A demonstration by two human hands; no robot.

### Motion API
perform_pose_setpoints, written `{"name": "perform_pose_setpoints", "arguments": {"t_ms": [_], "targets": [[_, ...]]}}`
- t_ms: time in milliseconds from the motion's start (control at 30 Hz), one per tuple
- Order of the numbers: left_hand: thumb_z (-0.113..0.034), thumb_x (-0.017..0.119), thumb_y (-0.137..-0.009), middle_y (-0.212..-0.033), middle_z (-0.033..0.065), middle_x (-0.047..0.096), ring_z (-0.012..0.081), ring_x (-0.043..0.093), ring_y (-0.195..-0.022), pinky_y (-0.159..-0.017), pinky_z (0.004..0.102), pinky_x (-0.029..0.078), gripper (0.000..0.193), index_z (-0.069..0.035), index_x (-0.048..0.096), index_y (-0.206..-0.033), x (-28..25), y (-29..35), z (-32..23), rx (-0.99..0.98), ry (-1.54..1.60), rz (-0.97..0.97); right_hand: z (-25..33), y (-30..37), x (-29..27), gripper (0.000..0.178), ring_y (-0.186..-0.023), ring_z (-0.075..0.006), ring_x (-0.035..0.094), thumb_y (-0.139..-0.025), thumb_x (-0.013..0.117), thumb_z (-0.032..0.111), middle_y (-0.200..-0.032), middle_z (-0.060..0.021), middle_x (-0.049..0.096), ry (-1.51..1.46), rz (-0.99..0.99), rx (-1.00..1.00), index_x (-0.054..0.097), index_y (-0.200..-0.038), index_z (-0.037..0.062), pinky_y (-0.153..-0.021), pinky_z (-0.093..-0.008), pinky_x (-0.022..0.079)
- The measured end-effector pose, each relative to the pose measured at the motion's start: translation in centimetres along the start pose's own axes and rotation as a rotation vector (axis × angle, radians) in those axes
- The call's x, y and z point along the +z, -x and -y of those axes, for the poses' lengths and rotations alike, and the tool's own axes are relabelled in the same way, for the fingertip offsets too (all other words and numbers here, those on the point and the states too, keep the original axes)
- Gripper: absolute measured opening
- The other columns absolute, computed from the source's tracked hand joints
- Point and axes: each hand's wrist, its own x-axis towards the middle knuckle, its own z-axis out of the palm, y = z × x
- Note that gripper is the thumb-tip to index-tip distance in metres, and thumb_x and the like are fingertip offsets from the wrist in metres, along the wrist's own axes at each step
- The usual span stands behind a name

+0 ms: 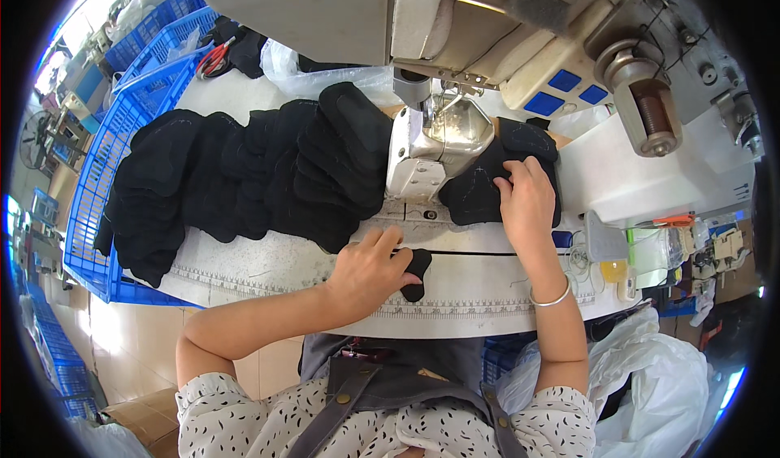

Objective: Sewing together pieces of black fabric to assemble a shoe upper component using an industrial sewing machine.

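Two hands (pixel 366 271) (pixel 528 202) — on black fabric (pixel 418 289)

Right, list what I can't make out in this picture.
All in the head view:
Sewing machine: top cut off by the upper edge.
Black stack: lower pieces mostly hidden by those above.
Left hand: how firmly it grips the small black piece, its curled fingers hiding part of the contact.
White plastic bag: anything inside mostly hidden by crumpled folds.
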Motion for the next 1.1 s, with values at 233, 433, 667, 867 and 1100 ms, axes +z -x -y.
{"name": "perform_pose_setpoints", "arguments": {"t_ms": [233, 433, 667, 867, 1100], "targets": [[-0.025, 0.074, -0.062, -0.088, 0.0077, 0.050, 0.0213, 0.052, -0.077, -0.062, 0.0282, 0.048, 0.034, 0.000, 0.058, -0.079, 0.5, 0.3, -0.5, 0.095, -0.083, -0.023, 0.6, 0.2, -0.4, 0.010, -0.073, -0.0241, 0.052, -0.069, 0.064, 0.004, -0.078, -0.0070, 0.049, 0.281, -0.163, -0.190, 0.057, -0.076, 0.0029, -0.064, -0.0349, 0.040], [-0.023, 0.074, -0.067, -0.086, 0.0101, 0.050, 0.0266, 0.053, -0.071, -0.064, 0.0317, 0.048, 0.036, 0.001, 0.055, -0.087, 0.2, 0.0, 0.1, -0.145, 0.177, 0.121, 0.0, 0.1, -0.7, 0.020, -0.080, -0.0248, 0.051, -0.071, 0.064, 0.009, -0.082, -0.0064, 0.050, 0.013, -0.221, -0.285, 0.059, -0.090, 0.0013, -0.068, -0.0341, 0.044], [-0.024, 0.073, -0.070, -0.090, 0.0117, 0.046, 0.0284, 0.057, -0.075, -0.065, 0.0347, 0.049, 0.050, -0.002, 0.053, -0.109, -0.5, -0.1, 0.9, -0.079, 0.283, 0.221, -0.4, 0.7, -0.6, 0.052, -0.084, -0.0272, 0.051, -0.068, 0.074, 0.024, -0.091, -0.0114, 0.050, 0.109, 0.018, -0.053, 0.055, -0.108, -0.0042, -0.073, -0.0347, 0.045], [-0.023, 0.074, -0.068, -0.094, 0.0121, 0.046, 0.0286, 0.057, -0.076, -0.067, 0.0354, 0.050, 0.051, -0.001, 0.054, -0.110, -0.3, 0.2, 0.8, -0.066, 0.300, 0.207, 0.4, 0.5, 0.0, 0.050, -0.083, -0.0282, 0.051, -0.070, 0.072, 0.015, -0.089, -0.0126, 0.049, 0.103, -0.058, -0.109, 0.053, -0.112, -0.0053, -0.073, -0.0348, 0.045], [-0.022, 0.076, -0.066, -0.098, 0.0115, 0.046, 0.0292, 0.057, -0.081, -0.069, 0.0361, 0.049, 0.053, -0.002, 0.053, -0.109, -0.1, -0.2, 1.6, -0.011, 0.331, 0.208, 0.7, 0.5, -3.6, 0.026, -0.071, -0.0261, 0.054, -0.078, 0.063, 0.005, -0.082, -0.0121, 0.053, -0.350, -0.285, -0.103, 0.058, -0.102, -0.0029, -0.066, -0.0320, 0.044]]}}
